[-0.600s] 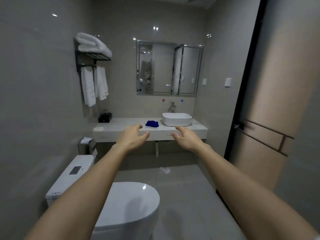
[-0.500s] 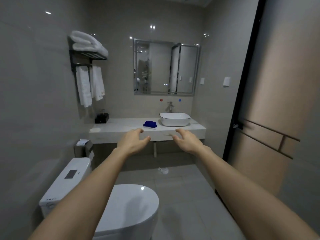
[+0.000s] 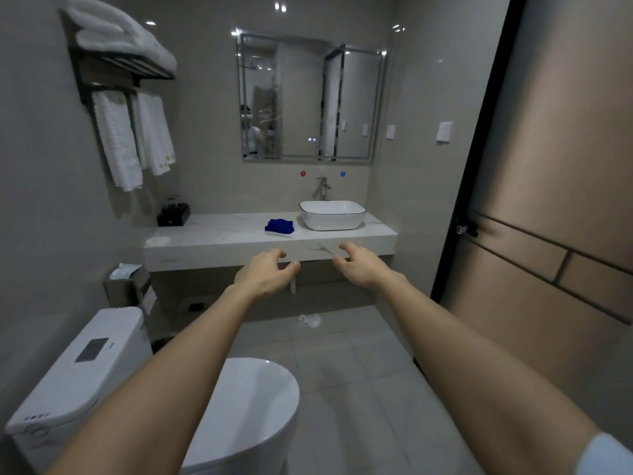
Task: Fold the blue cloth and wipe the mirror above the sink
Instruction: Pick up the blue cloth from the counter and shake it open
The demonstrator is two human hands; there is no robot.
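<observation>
Plainly, the blue cloth [image 3: 279, 226] is a crumpled heap on the white marble surface [image 3: 219, 240], just beside the left wall of the white basin [image 3: 332, 214] and well below the mirror [image 3: 310, 99] on the wall above; both bare hands are stretched out toward it, yet neither touches it or anything else; the left hand [image 3: 263, 274] hangs in front of the surface's front edge with its fingers [image 3: 278, 253] spread and loosely curled, holding nothing; the right hand [image 3: 361, 265] is level with it and likewise has its fingers [image 3: 346, 249] apart and empty; the cloth lies beyond and above both hands in the view, almost straight ahead of the left and off to the left of the right, so the left hand looks the nearer of the two; the heap is a little broader side to side than front to back, though its folds are too small to read; I would judge the reach calls for a step closer past the toilet [image 3: 246, 406], then both hands coming down on the cloth to open it for folding.
</observation>
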